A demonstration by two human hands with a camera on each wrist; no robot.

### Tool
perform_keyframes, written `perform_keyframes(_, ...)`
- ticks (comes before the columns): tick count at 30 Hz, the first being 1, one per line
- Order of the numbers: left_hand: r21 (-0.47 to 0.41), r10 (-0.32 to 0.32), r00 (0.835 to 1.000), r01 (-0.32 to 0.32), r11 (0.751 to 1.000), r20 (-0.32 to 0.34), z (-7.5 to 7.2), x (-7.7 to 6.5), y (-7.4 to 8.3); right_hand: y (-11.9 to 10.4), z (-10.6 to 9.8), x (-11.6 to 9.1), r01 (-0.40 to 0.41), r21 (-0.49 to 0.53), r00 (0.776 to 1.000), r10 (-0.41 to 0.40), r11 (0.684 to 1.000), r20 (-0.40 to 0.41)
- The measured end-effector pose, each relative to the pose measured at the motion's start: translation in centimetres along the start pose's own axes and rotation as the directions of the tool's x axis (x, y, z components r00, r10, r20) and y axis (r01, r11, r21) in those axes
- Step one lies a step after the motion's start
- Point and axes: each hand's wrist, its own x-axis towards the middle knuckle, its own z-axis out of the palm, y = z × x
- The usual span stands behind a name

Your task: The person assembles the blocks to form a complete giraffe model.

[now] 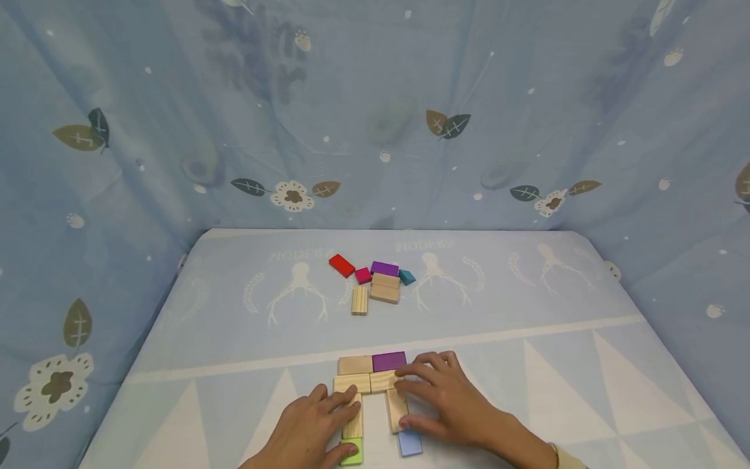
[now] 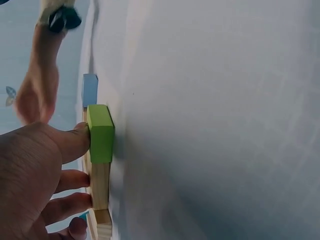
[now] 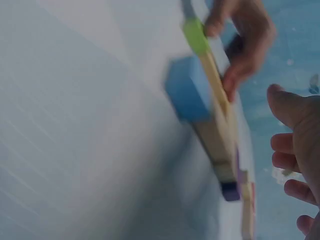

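Note:
Wooden blocks lie on the cloth in an arch shape, its opening toward me. My left hand rests on the left leg, thumb on the green block and fingers on the plain block behind it. The right leg is a plain block with a light blue block at its near end. Over this leg my right hand spreads its fingers, which stand apart from the blocks in the right wrist view. Two plain blocks bridge the legs; behind them lie another plain block and a purple block.
Farther back lies a loose group: a red block, a pink block, a purple block, a teal block and several plain blocks. A patterned blue curtain encloses the cloth-covered table behind and at both sides.

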Motion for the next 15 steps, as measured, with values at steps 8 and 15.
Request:
perform_keyframes(8,-0.016,-0.009,1.0,0.009,1.0,0.022,-0.2,0.1,0.1,6.0,0.2,5.1,-0.161,-0.137,0.987,0.156,0.977,-0.045)
perform_keyframes(15,-0.045,-0.007,1.0,0.008,0.999,0.016,-0.2,0.2,0.2,9.3,1.3,8.5,-0.256,-0.275,0.958,0.282,0.927,0.056)
